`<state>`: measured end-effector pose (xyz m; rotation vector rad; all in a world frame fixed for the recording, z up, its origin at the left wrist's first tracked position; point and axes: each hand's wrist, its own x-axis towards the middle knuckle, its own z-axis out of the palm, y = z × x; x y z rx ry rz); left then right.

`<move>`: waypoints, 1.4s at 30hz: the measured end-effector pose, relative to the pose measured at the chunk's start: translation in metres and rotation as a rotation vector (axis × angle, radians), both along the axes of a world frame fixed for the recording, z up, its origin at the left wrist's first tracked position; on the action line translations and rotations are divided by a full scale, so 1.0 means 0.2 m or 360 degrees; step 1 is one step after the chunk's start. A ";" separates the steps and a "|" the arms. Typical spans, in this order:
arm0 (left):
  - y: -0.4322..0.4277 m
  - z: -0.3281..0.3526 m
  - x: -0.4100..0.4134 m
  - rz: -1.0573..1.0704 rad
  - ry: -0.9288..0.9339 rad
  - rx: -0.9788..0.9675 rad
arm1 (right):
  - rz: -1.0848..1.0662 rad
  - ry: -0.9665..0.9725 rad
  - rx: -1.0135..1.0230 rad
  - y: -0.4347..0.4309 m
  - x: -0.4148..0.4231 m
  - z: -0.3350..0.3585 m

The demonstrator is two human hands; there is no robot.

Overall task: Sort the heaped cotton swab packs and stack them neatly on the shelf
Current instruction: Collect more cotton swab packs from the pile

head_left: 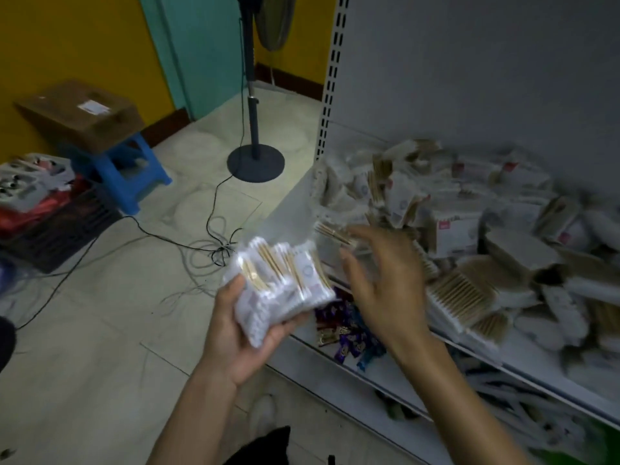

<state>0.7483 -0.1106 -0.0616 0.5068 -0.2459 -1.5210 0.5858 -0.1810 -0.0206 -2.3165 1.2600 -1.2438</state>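
Near centre, the left hand (241, 333) holds a bundle of swab packs (281, 280) in its grip. At its 3 o'clock the right hand (385, 280) hovers, grip wide. Farther toward 3 o'clock a heap of packs (469, 229) covers the shelf (526, 354).

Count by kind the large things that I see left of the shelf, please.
Standing fan: 1
Blue stool: 1
Cardboard box, on the stool: 1
Black crate: 1
Total: 4
Not counted: the swab packs in the left hand.
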 end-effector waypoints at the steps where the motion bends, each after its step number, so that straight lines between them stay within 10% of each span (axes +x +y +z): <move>1: -0.03 -0.02 0.07 0.0003 -0.0011 0.0012 | -0.0075 0.0129 0.0022 -0.05 0.02 -0.03; 8: -0.22 -0.10 0.30 -0.0160 0.0055 0.0069 | -0.0324 0.0783 0.0063 -0.19 0.12 -0.21; 23: -0.32 -0.27 0.42 -0.0841 0.0295 0.0176 | -0.0365 -0.0628 0.0989 -0.03 0.36 -0.11; 29: -0.33 -0.21 0.49 -0.0960 0.0551 0.0046 | -0.0183 -0.0570 0.1010 -0.02 0.46 -0.10; 42: -0.43 -0.14 0.49 -0.0975 -0.0073 -0.0187 | -0.0390 -0.0311 0.0715 -0.13 0.49 -0.07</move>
